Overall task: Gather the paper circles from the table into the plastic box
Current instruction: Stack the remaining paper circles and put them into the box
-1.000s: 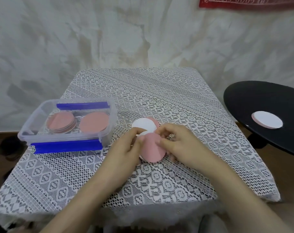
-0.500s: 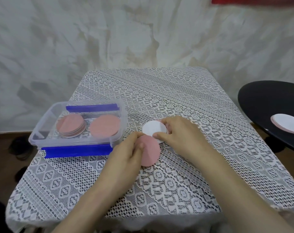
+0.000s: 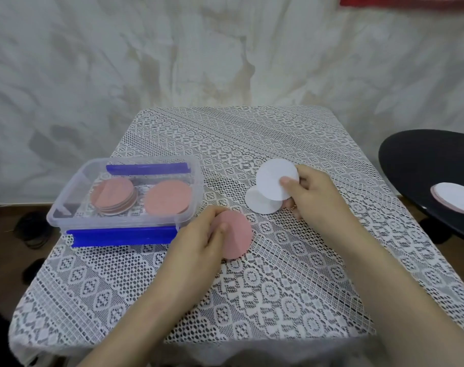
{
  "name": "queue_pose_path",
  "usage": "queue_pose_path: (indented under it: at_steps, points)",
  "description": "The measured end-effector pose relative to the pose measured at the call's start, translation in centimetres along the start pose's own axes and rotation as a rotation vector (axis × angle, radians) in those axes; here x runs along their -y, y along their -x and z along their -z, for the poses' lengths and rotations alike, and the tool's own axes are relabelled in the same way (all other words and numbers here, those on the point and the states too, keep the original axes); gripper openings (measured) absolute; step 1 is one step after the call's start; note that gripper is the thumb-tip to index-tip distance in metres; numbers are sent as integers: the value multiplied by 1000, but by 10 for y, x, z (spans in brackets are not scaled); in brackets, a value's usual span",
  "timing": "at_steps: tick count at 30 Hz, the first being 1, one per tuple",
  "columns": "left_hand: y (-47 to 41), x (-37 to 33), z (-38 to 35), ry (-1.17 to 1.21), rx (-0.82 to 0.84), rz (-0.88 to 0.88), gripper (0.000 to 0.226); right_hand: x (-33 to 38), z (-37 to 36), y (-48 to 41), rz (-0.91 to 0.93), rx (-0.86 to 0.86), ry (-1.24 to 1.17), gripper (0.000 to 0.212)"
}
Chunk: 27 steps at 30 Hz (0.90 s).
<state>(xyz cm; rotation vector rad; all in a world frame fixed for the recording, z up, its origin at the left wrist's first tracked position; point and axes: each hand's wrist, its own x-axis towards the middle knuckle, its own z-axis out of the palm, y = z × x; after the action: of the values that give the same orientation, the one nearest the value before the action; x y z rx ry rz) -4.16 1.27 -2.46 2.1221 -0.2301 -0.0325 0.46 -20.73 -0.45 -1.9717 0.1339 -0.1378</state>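
Paper circles (image 3: 261, 206), thin: pink circle (image 3: 238, 237) in left hand (image 3: 199, 247), white circle (image 3: 273, 181) in right hand (image 3: 315, 200).

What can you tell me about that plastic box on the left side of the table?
The plastic box is clear, rectangular, round-cornered and open-topped. Blue flaps run along its near and far long sides. It stands flat on the lace cloth at the table's left. Inside lie a stack of pink circles on the left and a single pink circle on the right. The left hand is by its near right corner; contact is unclear.
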Motion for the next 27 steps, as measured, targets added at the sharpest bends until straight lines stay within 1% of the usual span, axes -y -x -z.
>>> queue_pose_path:
  at_steps: [1, 2, 5, 9, 11, 13, 14, 16, 17, 19, 21, 25, 27]
  points:
    - [1, -1, -1, 5, 1, -3, 18, 2, 5, 5, -11, 34, -49, 17]
    - [1, -2, -2, 15, 2, -7, 18, 3, 9, 10, -6, 87, -42, 18]
    - [4, -7, -5, 86, 17, -23, 20, 1, 9, 32, 20, 270, 77, 17]
    - [13, -19, -11, 168, 64, -70, 21, -4, -5, 57, 71, 317, 63, 12]
    - [16, -21, -13, 115, 64, -121, 20, -6, -9, 64, 108, 302, 56, 5]
    - [17, -18, -12, -11, 26, -181, 22, -6, -10, 69, 169, 245, 91, 7]
    - [17, -17, -11, -87, 5, -208, 23, -5, -9, 71, 217, 214, 147, 10]
    - [17, -17, -10, -233, -14, -242, 22, -1, -5, 75, 324, 169, 360, 17]
    - [17, -17, -10, -298, -9, -247, 22, 2, -3, 77, 354, 163, 469, 18]
    - [17, -16, -11, -379, 7, -239, 22, 4, -2, 80, 368, 179, 561, 19]
    - [17, -15, -12, -371, 18, -235, 19, 2, -5, 82, 387, 199, 571, 21]
    - [17, -20, -8, -307, -22, -271, 12, 3, -9, 84, 465, 162, 569, 23]
    - [15, -19, -7, -330, -8, -277, 10, 3, -10, 84, 498, 161, 602, 21]
